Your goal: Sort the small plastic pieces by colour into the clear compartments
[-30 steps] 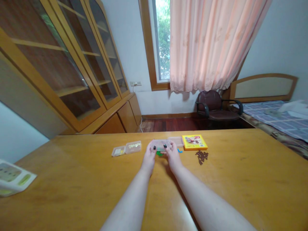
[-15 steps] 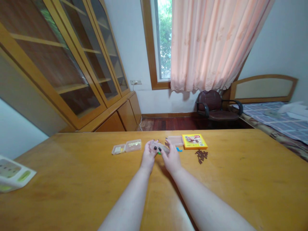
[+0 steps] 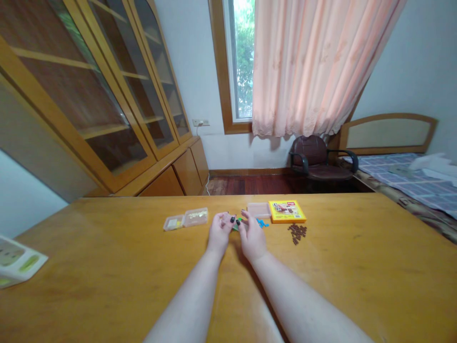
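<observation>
My left hand (image 3: 218, 232) and my right hand (image 3: 253, 234) are close together above the far middle of the table, thumbs nearly meeting. Between them is a clear plastic thing (image 3: 225, 218), mostly covered by the fingers; whether it is a box or a bag I cannot tell. Both hands are closed on it. Something bright green (image 3: 239, 221) shows by the thumbs. Small blue pieces (image 3: 262, 223) lie just right of my right hand. Behind that hand rests a flat clear plastic box (image 3: 259, 210).
A yellow picture box (image 3: 287, 211) stands to the right, with a pile of brown pieces (image 3: 296, 232) before it. Leftward is an open clear case (image 3: 196, 216) of pale yellow pieces. A white power strip (image 3: 22, 261) is at the left edge. Beyond the table is a chair (image 3: 312, 159).
The clear plastic thing has turned or lowered between my hands, so less of it shows. More of the green and of the blue pieces is visible. The hands stay nearly in place.
</observation>
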